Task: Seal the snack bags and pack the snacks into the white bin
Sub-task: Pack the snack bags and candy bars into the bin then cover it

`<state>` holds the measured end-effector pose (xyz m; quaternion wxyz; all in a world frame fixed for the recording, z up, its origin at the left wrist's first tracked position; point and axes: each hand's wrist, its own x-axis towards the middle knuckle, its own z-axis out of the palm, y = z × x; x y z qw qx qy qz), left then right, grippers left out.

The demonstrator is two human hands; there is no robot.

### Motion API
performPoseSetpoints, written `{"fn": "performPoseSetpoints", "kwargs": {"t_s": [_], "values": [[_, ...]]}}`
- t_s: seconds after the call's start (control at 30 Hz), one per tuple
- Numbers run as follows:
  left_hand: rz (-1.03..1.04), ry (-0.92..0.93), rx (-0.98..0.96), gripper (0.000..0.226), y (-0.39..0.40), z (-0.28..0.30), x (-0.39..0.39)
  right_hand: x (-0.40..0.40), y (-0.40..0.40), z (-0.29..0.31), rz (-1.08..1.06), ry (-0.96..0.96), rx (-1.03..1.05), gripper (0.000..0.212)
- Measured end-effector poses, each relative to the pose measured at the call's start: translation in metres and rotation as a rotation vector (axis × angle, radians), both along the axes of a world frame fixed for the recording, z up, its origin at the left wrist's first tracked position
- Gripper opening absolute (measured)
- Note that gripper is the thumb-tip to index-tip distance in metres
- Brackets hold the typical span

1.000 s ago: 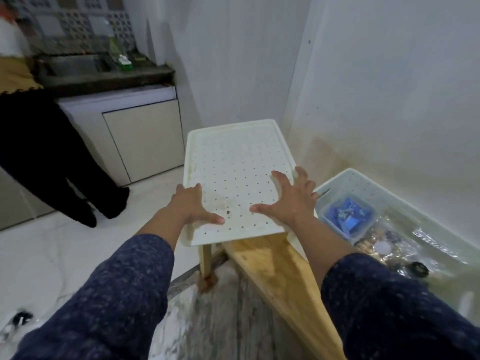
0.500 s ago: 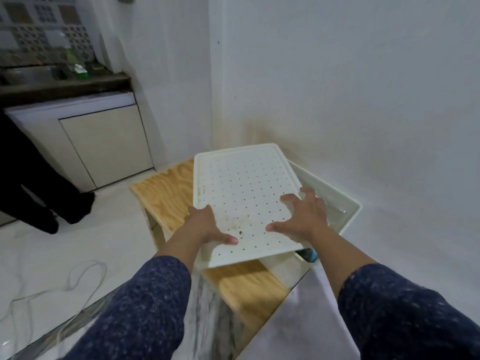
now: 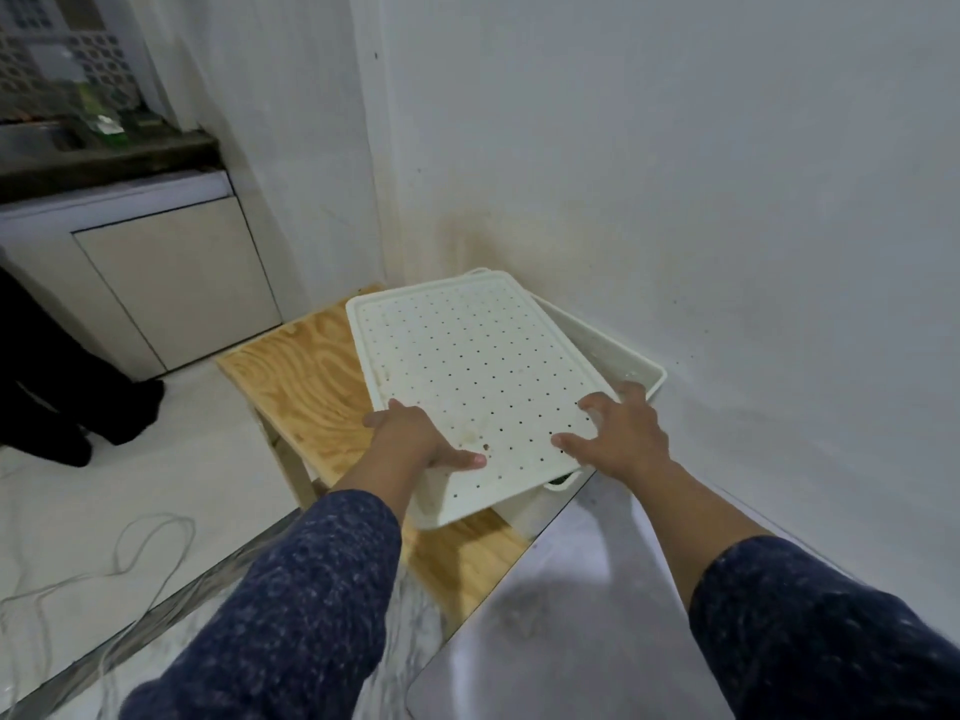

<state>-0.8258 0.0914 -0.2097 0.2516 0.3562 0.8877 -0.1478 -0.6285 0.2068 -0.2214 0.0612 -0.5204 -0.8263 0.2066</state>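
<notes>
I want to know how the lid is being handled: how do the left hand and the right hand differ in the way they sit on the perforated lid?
The left hand grips the perforated lid at its near left corner, thumb on top and fingers out of sight; the right hand lies on top with fingers spread. The left hand is over the wooden table; the right hand is over the white bin. Both touch the lid's near end.

The perforated lid (image 3: 478, 387) covers nearly all of the white bin (image 3: 631, 362), so what lies inside it cannot be told. Under the lid's near-left edge, the left hand (image 3: 415, 439) hides its fingers. Far left of the lid, a dark-clothed person (image 3: 57, 397) is cut off by the edge.
</notes>
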Motion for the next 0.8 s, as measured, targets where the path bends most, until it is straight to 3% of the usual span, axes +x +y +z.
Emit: {"fn": "performPoseSetpoints", "kwargs": {"t_s": [0.23,0.4,0.57,0.7,0.8], "values": [[0.044,-0.074,0.141,0.122,0.018,-0.006,0.032,0.015,0.009,-0.011,-0.082,0.183,-0.121,0.069],[-0.003,-0.114,0.163,0.118,0.021,-0.003,0.048,0.014,0.013,-0.021,-0.059,0.207,-0.139,0.071],[0.156,-0.309,0.348,0.137,0.016,-0.013,0.054,0.003,0.011,-0.025,-0.069,0.216,-0.178,0.061],[0.11,-0.252,0.361,0.136,0.018,-0.022,0.065,-0.009,0.011,-0.029,-0.12,0.214,-0.199,0.053],[0.017,-0.108,0.358,0.131,0.021,-0.028,0.07,-0.011,0.015,-0.028,-0.122,0.203,-0.178,0.053]]}}
